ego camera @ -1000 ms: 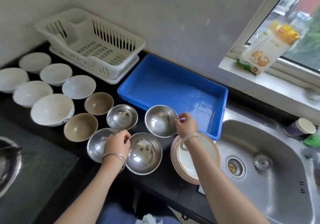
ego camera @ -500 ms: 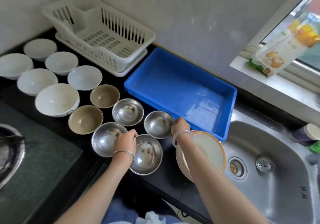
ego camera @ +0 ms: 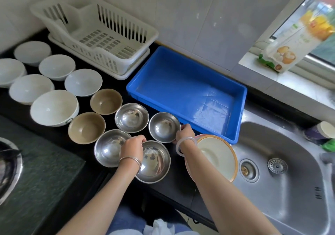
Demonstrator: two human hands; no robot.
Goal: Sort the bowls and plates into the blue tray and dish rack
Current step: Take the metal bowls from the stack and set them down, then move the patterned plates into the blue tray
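Over the last second little has changed. The right hand [ego camera: 184, 132] still pinches the rim of the steel bowl [ego camera: 163, 126] just in front of the tray [ego camera: 181, 89]. The left hand [ego camera: 133, 145] stays curled over the rim of the front bowl [ego camera: 154, 164], further from the tray. Neither of the 2 bowls looks lifted. The tray and the rack [ego camera: 101, 35] to its left hold nothing, so sorting has probably not begun.
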